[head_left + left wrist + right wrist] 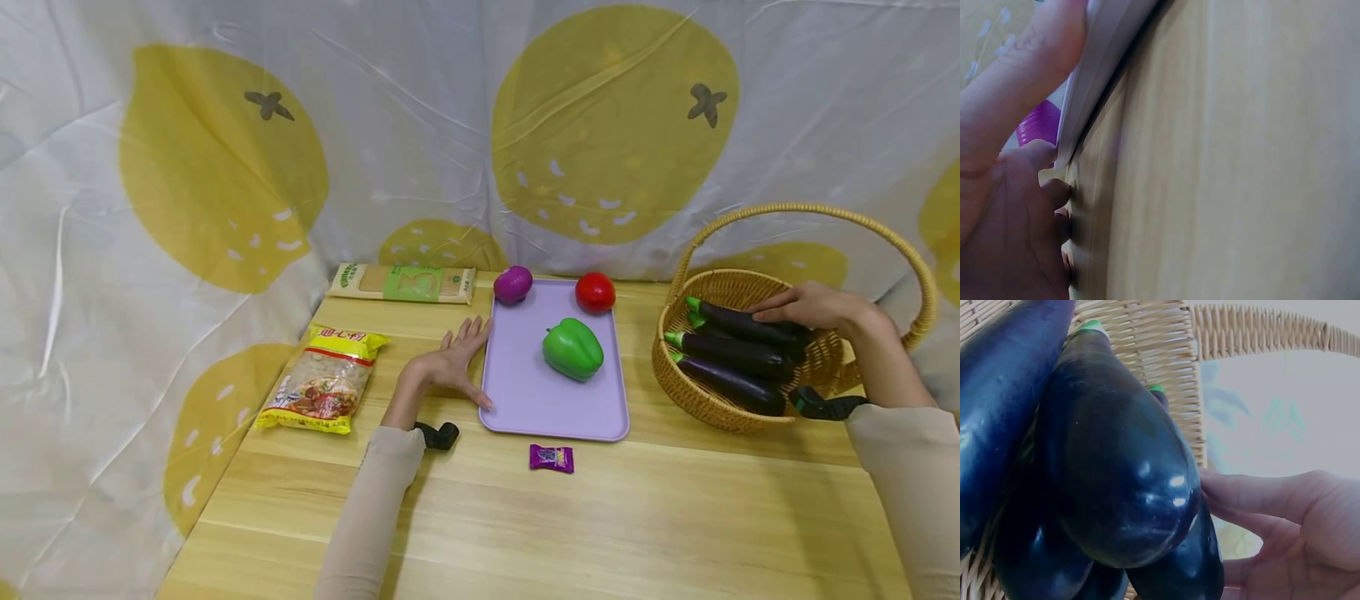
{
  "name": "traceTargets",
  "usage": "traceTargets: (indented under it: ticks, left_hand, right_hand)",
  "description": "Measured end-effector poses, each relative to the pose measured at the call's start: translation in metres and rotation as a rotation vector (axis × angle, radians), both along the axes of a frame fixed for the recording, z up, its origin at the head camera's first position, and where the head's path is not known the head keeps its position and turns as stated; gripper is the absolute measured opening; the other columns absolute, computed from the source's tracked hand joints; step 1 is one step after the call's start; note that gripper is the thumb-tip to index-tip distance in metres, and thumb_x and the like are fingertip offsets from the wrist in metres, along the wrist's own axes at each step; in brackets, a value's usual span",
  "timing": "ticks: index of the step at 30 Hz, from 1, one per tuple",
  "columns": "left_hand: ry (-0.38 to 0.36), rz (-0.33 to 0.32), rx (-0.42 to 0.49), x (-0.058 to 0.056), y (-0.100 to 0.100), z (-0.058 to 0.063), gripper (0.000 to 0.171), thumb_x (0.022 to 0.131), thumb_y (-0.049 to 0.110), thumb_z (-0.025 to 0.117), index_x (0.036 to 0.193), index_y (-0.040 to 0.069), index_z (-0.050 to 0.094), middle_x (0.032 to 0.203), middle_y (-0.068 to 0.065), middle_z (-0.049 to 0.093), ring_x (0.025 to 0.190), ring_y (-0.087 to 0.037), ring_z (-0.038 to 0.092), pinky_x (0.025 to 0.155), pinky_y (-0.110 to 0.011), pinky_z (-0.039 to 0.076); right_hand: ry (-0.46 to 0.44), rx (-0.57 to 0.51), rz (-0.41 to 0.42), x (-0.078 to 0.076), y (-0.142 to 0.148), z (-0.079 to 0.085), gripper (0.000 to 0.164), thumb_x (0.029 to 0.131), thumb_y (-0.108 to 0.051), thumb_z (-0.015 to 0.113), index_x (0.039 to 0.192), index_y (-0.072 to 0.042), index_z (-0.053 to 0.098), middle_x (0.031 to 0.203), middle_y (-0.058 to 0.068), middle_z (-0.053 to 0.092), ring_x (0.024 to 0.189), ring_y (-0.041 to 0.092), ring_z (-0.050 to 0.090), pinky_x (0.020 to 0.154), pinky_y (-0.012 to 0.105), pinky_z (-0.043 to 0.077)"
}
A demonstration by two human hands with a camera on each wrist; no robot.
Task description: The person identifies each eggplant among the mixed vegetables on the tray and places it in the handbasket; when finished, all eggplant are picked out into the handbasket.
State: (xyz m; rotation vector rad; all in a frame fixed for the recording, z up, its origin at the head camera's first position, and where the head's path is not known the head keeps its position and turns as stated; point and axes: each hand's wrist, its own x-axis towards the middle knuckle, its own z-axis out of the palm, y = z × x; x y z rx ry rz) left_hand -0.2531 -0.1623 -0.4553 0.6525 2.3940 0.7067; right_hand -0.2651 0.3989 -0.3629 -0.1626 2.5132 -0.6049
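Observation:
My left hand (456,360) spreads its fingers at the left edge of a lilac tray (517,408), thumb against the near part of the rim. On the tray sit a green bell pepper (573,349), a red tomato (596,292) and a purple onion (513,285). At the right, my right hand (813,307) reaches into a wicker basket (693,400), its fingers resting on the farthest upper eggplant (738,322). Several dark eggplants lie together there, green stems to the left. In the right wrist view the fingers (1241,490) touch the side of an eggplant (1122,456).
A small purple wrapped candy (551,458) lies in front of the tray. To the left are a yellow food bag (326,379) and a flat pack of noodles (402,283). The basket's tall handle (806,208) arches over it. A lemon-print curtain (420,125) hangs behind the table.

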Motion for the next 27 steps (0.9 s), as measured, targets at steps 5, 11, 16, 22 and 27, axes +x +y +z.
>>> traceTargets:
  ticks: [5, 11, 16, 22, 27]
  left_hand:
    - [-0.006, -0.001, 0.002, -0.001, 0.001, 0.001, 0.145, 0.074, 0.041, 0.094, 0.165, 0.014, -0.015, 0.171, -0.015, -0.024, 0.158, -0.031, -0.028, 0.128, -0.056, -0.019]
    - [0.004, -0.014, -0.001, -0.003, 0.003, 0.000, 0.145, 0.074, 0.040, 0.094, 0.165, 0.014, -0.016, 0.171, -0.016, -0.024, 0.158, -0.032, -0.028, 0.129, -0.056, -0.018]
    - [0.000, -0.020, 0.000, -0.005, 0.005, 0.000, 0.145, 0.074, 0.040, 0.094, 0.165, 0.015, -0.016, 0.172, -0.015, -0.024, 0.158, -0.031, -0.028, 0.129, -0.055, -0.019]
    - [0.000, -0.014, 0.012, -0.004, 0.003, -0.001, 0.144, 0.074, 0.040, 0.094, 0.166, 0.015, -0.014, 0.172, -0.014, -0.024, 0.158, -0.030, -0.028, 0.129, -0.055, -0.019]
    - [0.005, -0.001, 0.030, 0.002, -0.008, 0.006, 0.138, 0.077, 0.039, 0.092, 0.166, 0.012, -0.009, 0.173, -0.017, -0.019, 0.160, -0.033, -0.023, 0.130, -0.057, -0.014]
  right_hand:
    - [0.052, 0.028, 0.029, -0.002, 0.001, -0.002, 0.050, 0.108, -0.029, 0.052, 0.142, 0.008, 0.056, 0.146, 0.045, 0.044, 0.080, 0.033, 0.059, 0.070, 0.043, 0.053]
    - [0.107, 0.042, 0.052, 0.000, 0.004, -0.004, 0.048, 0.107, -0.026, 0.054, 0.139, 0.009, 0.057, 0.146, 0.045, 0.043, 0.135, 0.071, 0.028, 0.104, 0.077, 0.035]
    - [0.113, 0.011, 0.015, 0.002, 0.006, -0.003, 0.046, 0.105, -0.024, 0.059, 0.137, 0.009, 0.059, 0.145, 0.044, 0.045, 0.135, 0.069, 0.029, 0.105, 0.077, 0.036]
    - [0.117, -0.044, -0.033, 0.004, 0.002, 0.000, 0.049, 0.105, -0.028, 0.060, 0.139, 0.008, 0.059, 0.146, 0.041, 0.048, 0.137, 0.067, 0.033, 0.105, 0.073, 0.040]
    - [0.180, -0.034, -0.026, 0.010, -0.015, 0.017, 0.055, 0.108, -0.036, 0.056, 0.146, 0.004, 0.054, 0.149, 0.040, 0.045, 0.130, 0.061, 0.047, 0.090, 0.052, 0.054]
